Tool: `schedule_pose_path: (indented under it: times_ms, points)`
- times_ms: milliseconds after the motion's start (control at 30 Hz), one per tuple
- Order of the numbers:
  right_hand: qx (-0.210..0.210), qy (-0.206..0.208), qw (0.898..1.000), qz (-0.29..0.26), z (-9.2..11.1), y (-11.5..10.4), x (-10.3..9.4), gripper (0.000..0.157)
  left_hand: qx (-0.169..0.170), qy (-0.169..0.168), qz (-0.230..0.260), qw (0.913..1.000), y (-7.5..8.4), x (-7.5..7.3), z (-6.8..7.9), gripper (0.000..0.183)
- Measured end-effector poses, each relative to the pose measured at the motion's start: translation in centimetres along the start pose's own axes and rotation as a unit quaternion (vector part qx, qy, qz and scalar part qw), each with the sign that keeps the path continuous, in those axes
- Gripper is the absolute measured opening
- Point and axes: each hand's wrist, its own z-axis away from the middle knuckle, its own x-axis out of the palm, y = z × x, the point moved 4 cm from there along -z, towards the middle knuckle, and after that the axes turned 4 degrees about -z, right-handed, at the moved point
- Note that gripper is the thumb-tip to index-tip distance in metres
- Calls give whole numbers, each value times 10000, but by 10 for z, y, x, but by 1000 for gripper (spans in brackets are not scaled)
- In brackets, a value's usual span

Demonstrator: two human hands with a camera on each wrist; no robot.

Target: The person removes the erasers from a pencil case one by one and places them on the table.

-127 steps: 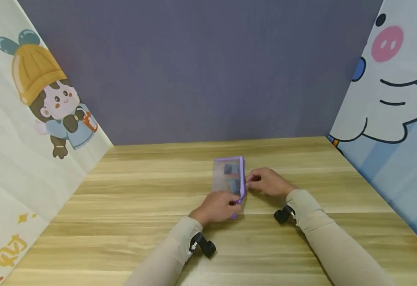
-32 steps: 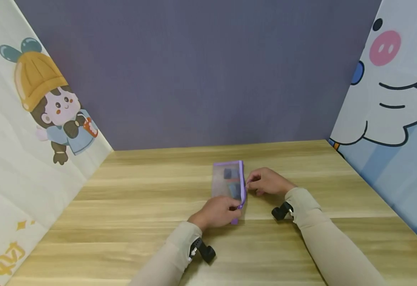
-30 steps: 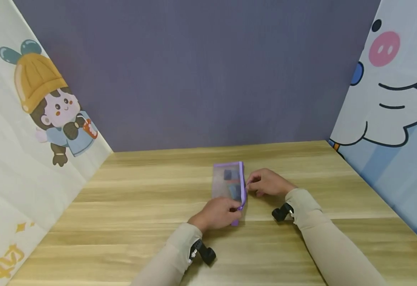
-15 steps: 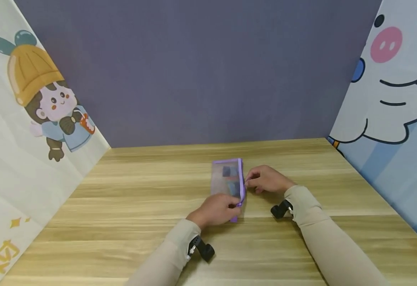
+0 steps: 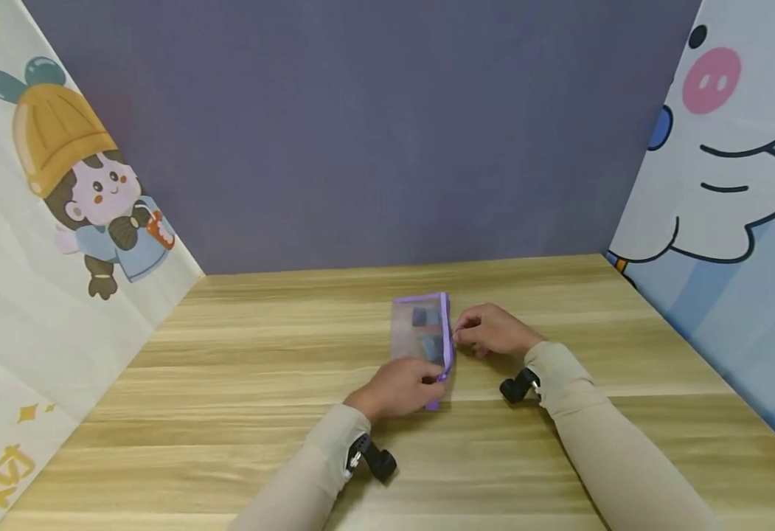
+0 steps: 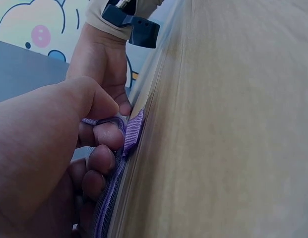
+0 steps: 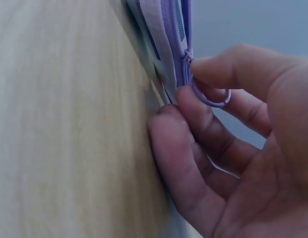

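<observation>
A see-through zip pouch (image 5: 404,330) with purple edging lies on the table, its zipper along the right side. Dark and bluish items show faintly inside it. My left hand (image 5: 397,387) grips the near end of the pouch by the zipper edge. In the left wrist view a purple ribbon tab (image 6: 134,131) sticks out past its fingers. At the pouch's right side, my right hand (image 5: 498,332) pinches the zipper pull between thumb and forefinger. The right wrist view shows the pull's purple ring (image 7: 213,104) by the thumb and zipper teeth parted above the slider (image 7: 187,57).
The pouch lies on a wood-grain table (image 5: 248,413). A dark grey panel (image 5: 374,133) stands along the back. Cartoon-printed panels flank the table at left (image 5: 2,221) and right (image 5: 772,295).
The head view shifts slightly. Both hands keep their holds on the pouch and zipper pull, and the right hand has moved at most a little farther along the zipper, away from the left hand.
</observation>
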Motion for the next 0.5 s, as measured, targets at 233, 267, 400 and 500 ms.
schedule_pose_path:
  times_ms: [233,267,400,500]
  points:
    - [-41,32,10000,-28,-3,0,-1,10,7,15,-75,10000,-1,-1,-2,33]
    - [-21,49,10000,-37,-2,0,-1,10,-7,-1,-53,10000,-1,0,-2,33]
    - [-12,99,9999,-13,-1,0,-1,10,-50,-7,-33,10000,0,0,-2,33]
    - [-13,113,9999,14,0,0,-1,9,-23,-20,-33,10000,1,0,-2,33]
